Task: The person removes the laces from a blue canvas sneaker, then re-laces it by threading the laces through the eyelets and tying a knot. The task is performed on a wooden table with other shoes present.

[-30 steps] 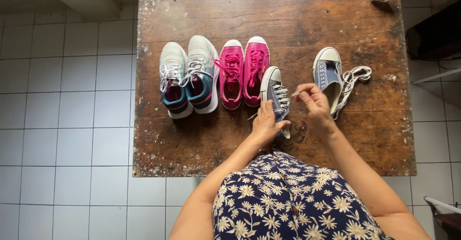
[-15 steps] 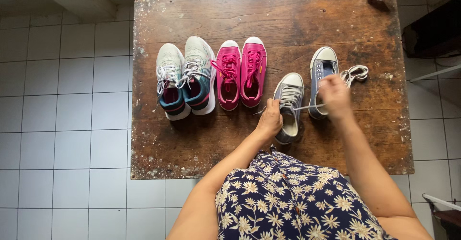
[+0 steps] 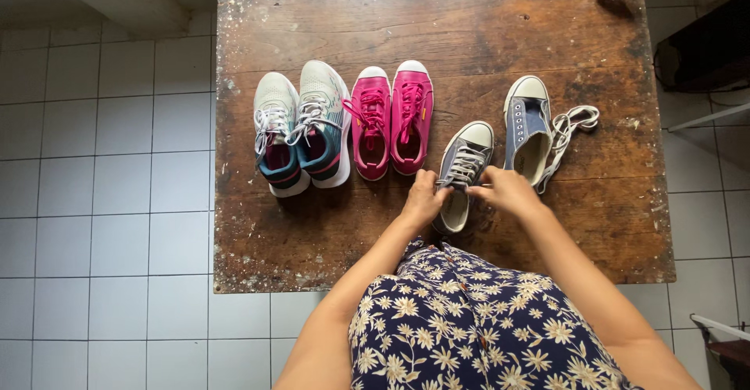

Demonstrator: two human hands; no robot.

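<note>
Head view: I'm pinching lace ends w/ left hand (image 3: 423, 201) & right hand (image 3: 508, 192) on grey sneaker (image 3: 462, 173), nearly laced; other grey sneaker (image 3: 526, 127) unlaced, loose lace (image 3: 569, 128) beside it.

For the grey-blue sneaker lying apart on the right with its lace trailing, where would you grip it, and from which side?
Grip the unlaced grey-blue sneaker across its heel end, coming from the near edge of the wooden table. The open collar faces the person and gives a rim to pinch. Its loose white lace trails off the right side, so approaching there risks snagging it.

Four shoes (image 3: 344, 124) lie left of two sneakers (image 3: 500, 148) on the table (image 3: 469, 31).
</note>
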